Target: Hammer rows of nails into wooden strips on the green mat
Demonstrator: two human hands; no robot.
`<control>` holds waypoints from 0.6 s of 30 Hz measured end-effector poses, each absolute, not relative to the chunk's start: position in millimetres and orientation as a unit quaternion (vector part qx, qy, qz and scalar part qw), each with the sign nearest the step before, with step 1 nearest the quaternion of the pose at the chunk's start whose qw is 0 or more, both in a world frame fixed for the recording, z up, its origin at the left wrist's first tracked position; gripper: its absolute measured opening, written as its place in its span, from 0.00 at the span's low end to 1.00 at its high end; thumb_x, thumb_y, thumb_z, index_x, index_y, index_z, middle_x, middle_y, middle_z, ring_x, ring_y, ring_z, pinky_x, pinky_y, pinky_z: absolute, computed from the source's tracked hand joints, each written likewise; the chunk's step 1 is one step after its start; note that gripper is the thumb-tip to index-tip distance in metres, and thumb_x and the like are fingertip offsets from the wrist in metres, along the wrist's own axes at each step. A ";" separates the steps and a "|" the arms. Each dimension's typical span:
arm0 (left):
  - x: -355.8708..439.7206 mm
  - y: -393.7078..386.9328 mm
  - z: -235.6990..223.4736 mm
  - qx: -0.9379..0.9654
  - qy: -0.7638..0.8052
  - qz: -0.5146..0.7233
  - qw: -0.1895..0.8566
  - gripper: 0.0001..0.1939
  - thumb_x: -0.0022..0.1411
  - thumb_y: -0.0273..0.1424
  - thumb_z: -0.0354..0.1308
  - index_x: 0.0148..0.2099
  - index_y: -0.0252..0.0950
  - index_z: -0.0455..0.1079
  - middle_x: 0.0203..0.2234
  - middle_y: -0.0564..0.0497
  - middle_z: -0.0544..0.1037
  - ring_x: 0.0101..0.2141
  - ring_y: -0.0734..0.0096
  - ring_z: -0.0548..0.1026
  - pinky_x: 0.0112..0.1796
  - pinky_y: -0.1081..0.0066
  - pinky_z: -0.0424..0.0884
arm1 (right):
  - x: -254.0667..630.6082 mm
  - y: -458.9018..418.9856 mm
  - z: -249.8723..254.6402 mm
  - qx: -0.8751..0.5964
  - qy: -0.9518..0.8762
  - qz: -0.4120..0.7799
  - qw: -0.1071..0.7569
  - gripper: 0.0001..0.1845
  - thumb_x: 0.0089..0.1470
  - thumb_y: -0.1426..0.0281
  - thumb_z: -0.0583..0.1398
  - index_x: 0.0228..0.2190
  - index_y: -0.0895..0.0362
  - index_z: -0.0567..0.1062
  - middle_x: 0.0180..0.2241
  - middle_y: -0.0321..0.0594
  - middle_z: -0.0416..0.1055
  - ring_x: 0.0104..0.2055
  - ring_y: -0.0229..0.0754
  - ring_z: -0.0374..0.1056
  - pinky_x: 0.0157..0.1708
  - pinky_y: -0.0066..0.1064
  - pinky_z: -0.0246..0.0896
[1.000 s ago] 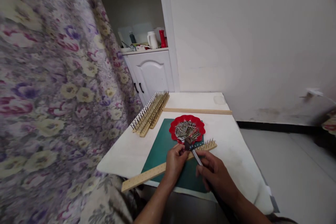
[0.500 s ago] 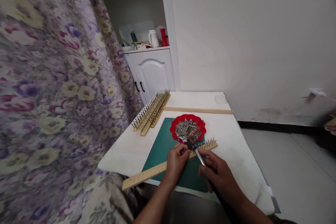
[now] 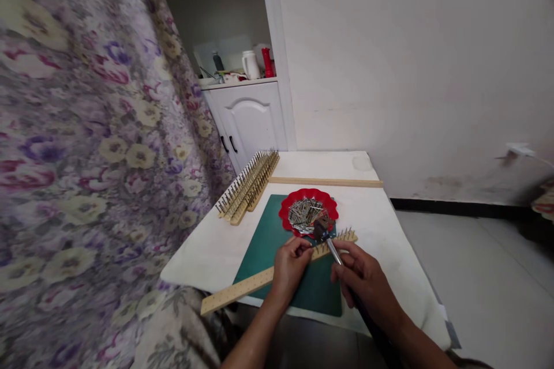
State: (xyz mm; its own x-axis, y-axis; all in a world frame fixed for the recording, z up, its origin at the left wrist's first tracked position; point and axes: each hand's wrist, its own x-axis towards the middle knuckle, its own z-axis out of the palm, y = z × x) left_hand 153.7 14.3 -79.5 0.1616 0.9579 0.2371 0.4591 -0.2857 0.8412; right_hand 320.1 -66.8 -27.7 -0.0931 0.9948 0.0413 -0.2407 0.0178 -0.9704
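Observation:
My right hand [image 3: 363,277] grips a hammer [image 3: 334,251] by its handle, with the dark head raised over the wooden strip near the red dish. On the strip [image 3: 238,291], my left hand [image 3: 292,268] is closed, thumb and forefinger pinched on a nail that the fingers mostly hide. The strip lies slantwise across a green mat [image 3: 259,248]. Its right part carries several upright nails [image 3: 346,234]; small marks or holes dot the bare left part. Just behind the hands, a red scalloped dish [image 3: 283,219] holds a heap of loose nails [image 3: 306,213].
Nail-studded wooden strips [image 3: 246,190] lie stacked at the white table's [image 3: 203,253] back left. A bare wooden strip [image 3: 324,182] crosses its far part. A floral curtain [image 3: 108,184] hangs close on the left; a white cabinet [image 3: 253,118] stands behind.
The hammer head has lifted a little and shifted right, away from my left fingers, as my right hand moved slightly right. My left hand keeps its place on the strip.

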 end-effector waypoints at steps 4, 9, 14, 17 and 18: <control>148.1 15.4 -76.7 0.695 0.495 0.406 0.327 0.07 0.54 0.32 0.56 0.33 0.34 0.73 0.25 0.54 0.69 0.24 0.76 0.65 0.26 0.77 0.58 | 327.0 -63.6 -23.4 -0.400 -0.461 0.565 0.555 0.20 0.53 0.64 0.59 0.46 0.58 0.64 0.24 0.32 0.69 0.11 0.28 0.56 0.11 0.21 0.46; 143.2 29.6 -59.2 0.698 0.498 0.413 0.306 0.08 0.56 0.33 0.55 0.33 0.34 0.72 0.25 0.53 0.71 0.25 0.74 0.66 0.27 0.77 0.60 | 343.0 -55.6 -18.6 -0.412 -0.446 0.521 0.600 0.21 0.53 0.63 0.60 0.47 0.58 0.66 0.24 0.34 0.69 0.13 0.30 0.56 0.13 0.23 0.47; 158.5 65.9 -40.2 0.772 0.479 0.342 0.240 0.06 0.55 0.28 0.53 0.32 0.35 0.72 0.26 0.52 0.75 0.28 0.71 0.70 0.30 0.75 0.61 | 350.1 -48.4 -17.7 -0.416 -0.434 0.504 0.620 0.22 0.52 0.64 0.60 0.47 0.58 0.66 0.24 0.33 0.69 0.13 0.31 0.56 0.14 0.24 0.49; 176.2 88.3 -35.6 0.812 0.498 0.250 0.173 0.07 0.52 0.25 0.53 0.30 0.35 0.73 0.27 0.51 0.76 0.30 0.70 0.71 0.31 0.75 0.61 | 348.5 -47.1 -17.6 -0.418 -0.429 0.508 0.619 0.22 0.51 0.63 0.60 0.47 0.58 0.66 0.24 0.33 0.70 0.12 0.31 0.56 0.13 0.24 0.48; 182.2 94.5 -35.4 0.817 0.507 0.227 0.157 0.07 0.52 0.24 0.54 0.30 0.36 0.73 0.27 0.51 0.77 0.30 0.69 0.71 0.31 0.74 0.61 | 347.8 -47.0 -17.3 -0.418 -0.429 0.509 0.618 0.22 0.51 0.63 0.60 0.47 0.58 0.66 0.24 0.33 0.70 0.12 0.30 0.55 0.13 0.24 0.48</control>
State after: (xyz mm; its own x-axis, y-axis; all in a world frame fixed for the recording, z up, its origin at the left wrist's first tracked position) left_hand 182.2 94.5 -35.4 0.3834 0.8991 0.2111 0.7565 -0.4368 0.4867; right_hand 347.8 -47.0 -17.3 0.1143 0.9879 0.1051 -0.2702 0.1327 -0.9536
